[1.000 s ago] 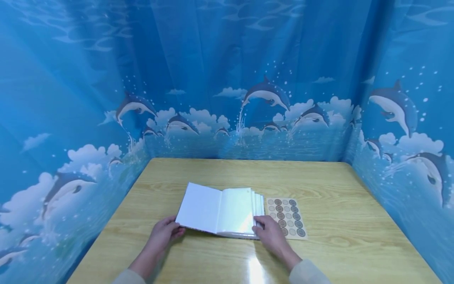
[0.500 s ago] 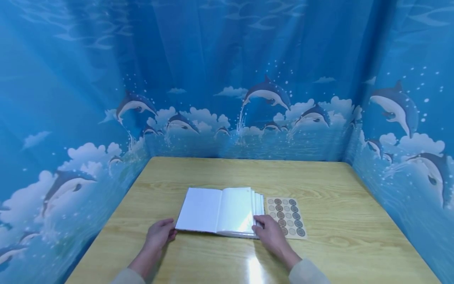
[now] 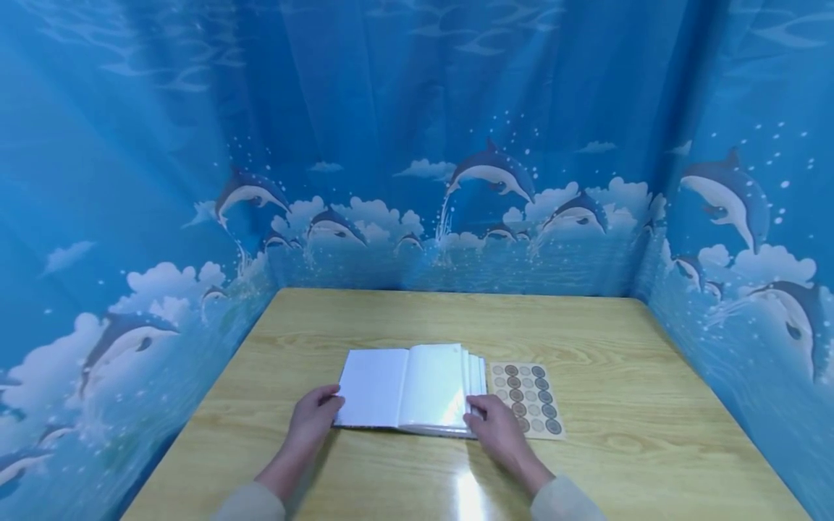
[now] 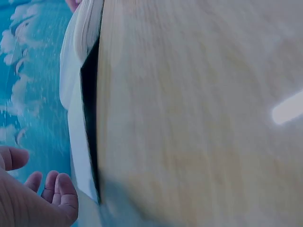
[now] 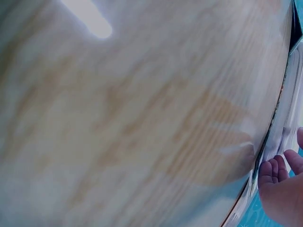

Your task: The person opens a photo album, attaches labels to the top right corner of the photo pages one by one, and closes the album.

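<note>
An open album (image 3: 374, 387) with white, glossy pages lies on the wooden table, its thicker page stack on the right. At the left edge of its cover is my left hand (image 3: 311, 418), thumb and fingers spread apart at the border. The left wrist view shows those fingers loosely bent beside the cover (image 4: 81, 146), which slopes down from a raised spine. My right hand (image 3: 502, 434) holds the stepped page edges at the lower right, thumb and forefinger on them. In the right wrist view its other fingers (image 5: 274, 170) curl by the album's edge.
A sheet of round stickers (image 3: 531, 398) in beige, brown and grey lies right of the album, partly behind my right hand. The table (image 3: 619, 376) is bordered by a blue dolphin-print curtain (image 3: 417, 145) at the back and sides.
The left cover was held up and has come down flatter. My left hand let go, drew back left, then moved right to the cover's edge again. My right hand stayed put.
</note>
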Demonstrator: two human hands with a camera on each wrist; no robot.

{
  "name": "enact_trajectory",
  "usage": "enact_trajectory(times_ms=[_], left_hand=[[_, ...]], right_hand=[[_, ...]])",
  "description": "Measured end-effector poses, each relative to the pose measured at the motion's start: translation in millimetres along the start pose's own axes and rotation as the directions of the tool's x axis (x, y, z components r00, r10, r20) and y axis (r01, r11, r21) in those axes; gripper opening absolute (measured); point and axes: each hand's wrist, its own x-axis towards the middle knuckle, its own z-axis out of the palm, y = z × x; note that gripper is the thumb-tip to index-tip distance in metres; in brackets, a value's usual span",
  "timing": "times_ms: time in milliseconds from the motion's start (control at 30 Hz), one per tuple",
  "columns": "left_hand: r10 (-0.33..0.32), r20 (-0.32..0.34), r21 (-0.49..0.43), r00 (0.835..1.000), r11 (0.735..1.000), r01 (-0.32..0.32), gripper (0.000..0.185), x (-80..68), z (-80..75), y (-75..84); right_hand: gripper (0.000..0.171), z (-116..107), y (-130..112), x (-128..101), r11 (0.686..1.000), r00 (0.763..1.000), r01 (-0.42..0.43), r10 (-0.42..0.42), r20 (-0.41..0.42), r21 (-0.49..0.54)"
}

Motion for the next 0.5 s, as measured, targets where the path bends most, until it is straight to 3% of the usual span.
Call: enact_trajectory(times_ms=[133,267,400,500], left_hand=[[0.135,0.069,0.09,0.988,0.986,-0.141,0.038,0.3,19.9,10.1],[0.249,0.158,0.181,0.956,0.944,-0.276,0.041,-2.2,42.4,19.8],[0.325,0.259,0.251,0.91,0.887,-0.388,0.047,-7.0,61.9,27.1],[0.396,0.325,0.302,0.859,0.817,-0.491,0.05,-8.1,74.2,29.3]], right_hand=[[0.032,0.5,-1.1,1.1,1.0,1.0,-0.02,0.02,-0.007,-0.012],[0.03,-0.1,-1.9,1.6,1.0,1.0,-0.017,0.017,-0.008,-0.003],[0.034,-1.2,-1.2,0.7,1.0,1.0,0.008,-0.008,-0.007,0.025],[0.037,-2.1,-0.2,0.2,0.998,0.999,0.03,-0.03,-0.011,0.046]])
